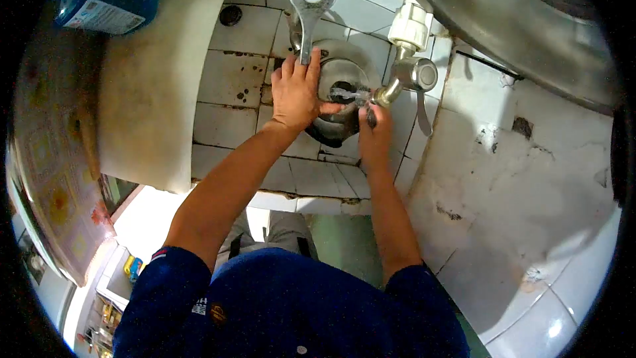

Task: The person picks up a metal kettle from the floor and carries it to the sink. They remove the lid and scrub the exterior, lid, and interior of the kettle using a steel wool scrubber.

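A round metal vessel sits in the tiled basin below the taps, with water from the side tap running over it. My left hand is at its left side, fingers spread near the tip of the upper tap's lever, thumb reaching across the vessel. Close under the side tap's spout, my right hand is closed at the vessel's right side around a small dark piece, too small to identify.
A pale board or counter edge lies left, with a blue bottle on it. A large metal pan overhangs the upper right. White stained tiles extend right. The side tap's lever hangs down beside the basin.
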The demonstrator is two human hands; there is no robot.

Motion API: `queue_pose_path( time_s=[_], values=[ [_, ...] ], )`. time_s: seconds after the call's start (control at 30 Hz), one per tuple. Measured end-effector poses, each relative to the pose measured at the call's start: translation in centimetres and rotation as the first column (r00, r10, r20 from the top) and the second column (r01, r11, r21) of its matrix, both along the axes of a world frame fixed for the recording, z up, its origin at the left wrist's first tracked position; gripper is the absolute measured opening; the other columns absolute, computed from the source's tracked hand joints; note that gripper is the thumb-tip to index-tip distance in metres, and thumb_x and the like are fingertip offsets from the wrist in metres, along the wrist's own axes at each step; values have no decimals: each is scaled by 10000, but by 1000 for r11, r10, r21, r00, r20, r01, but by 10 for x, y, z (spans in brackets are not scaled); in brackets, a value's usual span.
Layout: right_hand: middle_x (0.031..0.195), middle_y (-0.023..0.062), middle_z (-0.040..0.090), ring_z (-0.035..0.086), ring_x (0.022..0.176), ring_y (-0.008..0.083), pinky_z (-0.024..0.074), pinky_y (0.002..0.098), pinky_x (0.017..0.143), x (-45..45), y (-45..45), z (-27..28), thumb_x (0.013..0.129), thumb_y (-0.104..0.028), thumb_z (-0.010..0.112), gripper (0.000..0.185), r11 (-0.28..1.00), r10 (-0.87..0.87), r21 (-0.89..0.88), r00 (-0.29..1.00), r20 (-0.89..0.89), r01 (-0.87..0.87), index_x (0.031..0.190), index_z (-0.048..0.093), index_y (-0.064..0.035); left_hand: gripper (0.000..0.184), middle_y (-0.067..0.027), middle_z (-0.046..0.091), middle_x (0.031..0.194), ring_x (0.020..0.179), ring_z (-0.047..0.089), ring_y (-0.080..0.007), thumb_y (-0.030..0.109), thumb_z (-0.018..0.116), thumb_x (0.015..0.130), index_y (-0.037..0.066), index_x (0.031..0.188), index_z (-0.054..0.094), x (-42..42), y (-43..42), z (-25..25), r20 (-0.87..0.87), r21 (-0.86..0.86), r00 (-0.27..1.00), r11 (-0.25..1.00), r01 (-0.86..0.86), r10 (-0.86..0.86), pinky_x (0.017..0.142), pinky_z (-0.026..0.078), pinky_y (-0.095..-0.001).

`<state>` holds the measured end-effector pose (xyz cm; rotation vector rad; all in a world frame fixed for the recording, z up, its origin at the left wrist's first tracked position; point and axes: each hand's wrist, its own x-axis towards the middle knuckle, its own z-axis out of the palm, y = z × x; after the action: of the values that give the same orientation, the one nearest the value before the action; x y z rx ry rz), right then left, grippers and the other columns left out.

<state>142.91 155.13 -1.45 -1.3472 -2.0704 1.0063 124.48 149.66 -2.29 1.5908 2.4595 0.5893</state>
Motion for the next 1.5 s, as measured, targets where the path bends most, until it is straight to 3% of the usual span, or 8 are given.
queue_pose_path(
  time_s=[0.23,0.33,0.67,0.73,0.87,1.07,1.13,1.5],
  values=[
    [1271,153,589,536,1196,331,399,400,1037,-28,31,-24,949,-141,596,269,994,91,78,978,-186,-78,1171,612,10,1324,-117,489,1354,1197,474,-333,709,780,428,42,1480,329,-2,-2,-1,-13,122,999,992,36,-35,939,420,-488],
    [1287,180,574,536,1190,362,395,420,1043,-18,6,-4,942,-150,590,310,947,101,295,989,104,-128,1210,589,7,1323,-118,491,1353,1196,475,-336,696,790,434,46,1485,318,0,1,7,23,-30,1000,999,19,-18,932,431,-490],
    [1294,162,589,508,1259,309,391,373,1053,-8,17,-2,934,-47,564,309,967,176,169,979,99,-191,1239,604,-17,1359,-91,421,1398,1274,409,-322,692,834,437,53,1497,271,-5,3,15,7,-123,998,991,58,-58,946,414,-499],
    [1316,140,584,479,1291,322,359,397,1092,-14,52,-5,922,-95,608,310,954,206,-174,957,-207,-243,1227,617,-48,1366,-92,414,1401,1282,402,-325,689,837,438,52,1502,264,-2,0,13,-1,-162,995,982,94,-95,949,415,-500],
    [1357,95,564,473,1281,368,363,425,1101,-66,78,11,881,-139,651,327,804,569,28,782,252,-594,1201,626,-74,1359,-85,405,1403,1310,382,-328,662,854,436,75,1509,261,0,0,14,11,-139,998,988,63,-62,961,419,-507],
    [1216,115,608,545,1134,360,436,424,1016,-55,84,9,800,-112,664,277,870,424,162,875,234,-465,1060,676,-20,1337,-74,429,1400,1305,398,-328,607,887,422,85,1497,286,-4,-1,11,110,-64,993,997,52,-45,939,463,-488],
    [1216,126,605,546,1130,358,444,425,999,-71,64,17,786,-98,662,304,692,595,264,738,318,-672,1082,671,-30,1330,-73,439,1389,1292,414,-324,605,887,419,80,1489,295,-4,-2,11,91,-44,995,998,39,-35,942,459,-482],
    [1145,150,639,588,1088,294,436,389,965,-26,51,30,918,-118,610,266,981,188,0,953,236,-193,1175,628,-52,1311,-82,421,1399,1308,391,-314,600,887,437,73,1482,297,-9,0,13,98,-54,994,997,58,-52,1026,375,-506]
  ],
)
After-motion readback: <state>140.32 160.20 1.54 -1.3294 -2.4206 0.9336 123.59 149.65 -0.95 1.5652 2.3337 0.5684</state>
